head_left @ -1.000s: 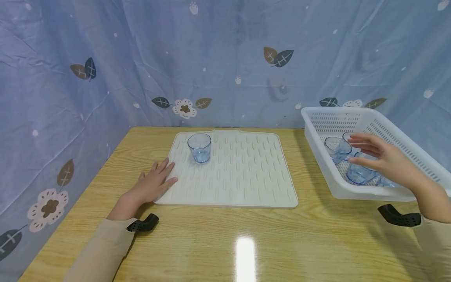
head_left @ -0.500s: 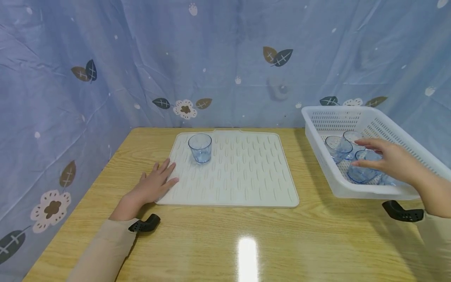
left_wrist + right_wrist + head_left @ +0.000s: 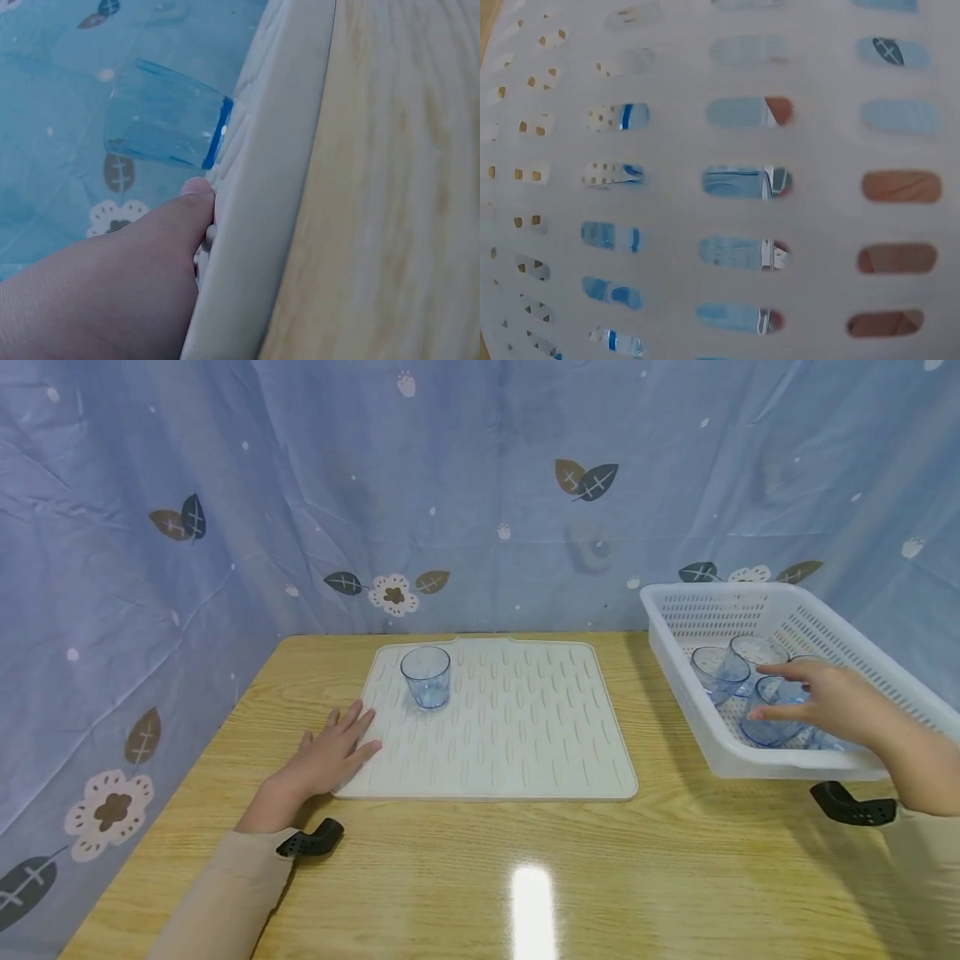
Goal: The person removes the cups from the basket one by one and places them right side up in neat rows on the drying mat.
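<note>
In the head view, the left hand (image 3: 330, 756) lies with spread fingers on the left edge of a white ribbed drying mat (image 3: 510, 735). Its thumb rests on the mat, close to an upright blue-tinted glass (image 3: 427, 681); the left wrist view also has that glass (image 3: 169, 120) just past the thumb. The right hand (image 3: 836, 702) reaches into a white plastic basket (image 3: 720, 756). Its thumb and forefinger stand apart, straddling the rim of a blue glass (image 3: 772, 727). Through the basket wall's slots, the right wrist view catches bits of fingers and blue glass.
Further glasses stand in the basket, among them one at its left side (image 3: 716, 681) and one behind (image 3: 750, 652). Basket walls rise around the right hand. A patterned blue curtain (image 3: 510, 493) hangs behind the wooden table (image 3: 420, 877) and along its left.
The right hand has come lower over the near glass in the basket, and its thumb and forefinger are closer together. The left hand stays on the mat's edge.
</note>
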{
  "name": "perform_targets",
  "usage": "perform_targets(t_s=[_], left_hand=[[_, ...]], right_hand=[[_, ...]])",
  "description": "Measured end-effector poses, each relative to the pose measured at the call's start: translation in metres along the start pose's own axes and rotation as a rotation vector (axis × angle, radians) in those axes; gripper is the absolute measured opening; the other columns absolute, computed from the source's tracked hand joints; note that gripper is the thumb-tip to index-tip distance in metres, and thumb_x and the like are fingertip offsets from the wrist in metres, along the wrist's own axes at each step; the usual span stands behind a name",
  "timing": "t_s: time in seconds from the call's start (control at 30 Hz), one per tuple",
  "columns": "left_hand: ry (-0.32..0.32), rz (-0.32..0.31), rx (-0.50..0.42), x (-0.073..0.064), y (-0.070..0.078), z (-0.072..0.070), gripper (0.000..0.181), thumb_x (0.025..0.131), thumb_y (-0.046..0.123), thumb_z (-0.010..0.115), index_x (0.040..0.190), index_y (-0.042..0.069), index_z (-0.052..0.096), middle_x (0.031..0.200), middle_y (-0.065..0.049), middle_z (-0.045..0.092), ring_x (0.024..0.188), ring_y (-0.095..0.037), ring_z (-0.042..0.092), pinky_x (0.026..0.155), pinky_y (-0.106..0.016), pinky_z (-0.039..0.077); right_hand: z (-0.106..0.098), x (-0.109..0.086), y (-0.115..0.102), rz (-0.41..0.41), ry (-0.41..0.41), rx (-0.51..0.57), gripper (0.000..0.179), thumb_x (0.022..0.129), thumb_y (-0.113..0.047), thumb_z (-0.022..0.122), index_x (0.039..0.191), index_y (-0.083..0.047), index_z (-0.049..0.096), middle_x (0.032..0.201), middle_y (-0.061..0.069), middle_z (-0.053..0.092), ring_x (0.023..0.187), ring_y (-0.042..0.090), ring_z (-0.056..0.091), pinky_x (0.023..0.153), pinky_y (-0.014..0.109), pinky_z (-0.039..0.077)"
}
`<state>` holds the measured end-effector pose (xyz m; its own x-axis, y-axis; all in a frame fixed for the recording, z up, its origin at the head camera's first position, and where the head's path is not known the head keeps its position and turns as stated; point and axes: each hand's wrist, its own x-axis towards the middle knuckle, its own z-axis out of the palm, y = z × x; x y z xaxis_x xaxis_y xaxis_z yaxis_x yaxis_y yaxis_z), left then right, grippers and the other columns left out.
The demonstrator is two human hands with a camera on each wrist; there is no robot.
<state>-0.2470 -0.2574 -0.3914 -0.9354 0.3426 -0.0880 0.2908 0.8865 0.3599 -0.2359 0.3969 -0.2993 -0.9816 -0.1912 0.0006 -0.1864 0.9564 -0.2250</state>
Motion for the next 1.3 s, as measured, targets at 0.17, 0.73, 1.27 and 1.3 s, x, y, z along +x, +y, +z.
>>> perform_targets(t_s=[0.17, 0.73, 1.27, 1.3], left_hand=[[0.001, -0.002, 0.007, 0.001, -0.002, 0.003, 0.072, 0.111, 0.051, 0.037, 0.164, 0.005, 0.021, 0.169, -0.022, 0.005, 0.149, -0.056, 0.000, 0.104, -0.084, 0.001], [0.004, -0.009, 0.001, 0.001, -0.002, 0.004, 0.072, 0.110, 0.050, 0.039, 0.164, 0.004, 0.022, 0.169, -0.022, 0.006, 0.149, -0.056, 0.000, 0.104, -0.084, 0.001], [0.016, -0.001, 0.005, 0.000, 0.005, 0.000, 0.071, 0.110, 0.048, 0.040, 0.163, 0.003, 0.023, 0.169, -0.022, 0.007, 0.149, -0.056, 0.002, 0.104, -0.085, 0.003], [0.019, 0.000, 0.006, -0.001, 0.005, 0.000, 0.071, 0.110, 0.047, 0.041, 0.163, 0.003, 0.023, 0.169, -0.023, 0.008, 0.149, -0.057, 0.003, 0.104, -0.085, 0.003]], right_hand=[[0.000, -0.001, 0.000, -0.001, 0.016, -0.018, 0.090, 0.087, -0.042, 0.083, 0.142, 0.017, 0.045, 0.140, 0.046, 0.040, 0.115, 0.066, 0.048, 0.086, 0.072, 0.044], [-0.002, 0.003, 0.003, -0.010, -0.055, -0.048, 0.084, 0.088, -0.037, 0.083, 0.140, 0.018, 0.048, 0.139, 0.049, 0.036, 0.124, 0.068, 0.035, 0.096, 0.076, 0.035], [0.006, 0.002, 0.000, -0.078, 0.012, -0.098, 0.077, 0.085, -0.031, 0.087, 0.135, 0.018, 0.054, 0.135, 0.046, 0.046, 0.122, 0.066, 0.040, 0.095, 0.074, 0.039], [0.006, 0.002, 0.000, -0.081, 0.014, -0.101, 0.077, 0.084, -0.031, 0.087, 0.135, 0.018, 0.055, 0.134, 0.046, 0.046, 0.122, 0.066, 0.041, 0.094, 0.073, 0.040]])
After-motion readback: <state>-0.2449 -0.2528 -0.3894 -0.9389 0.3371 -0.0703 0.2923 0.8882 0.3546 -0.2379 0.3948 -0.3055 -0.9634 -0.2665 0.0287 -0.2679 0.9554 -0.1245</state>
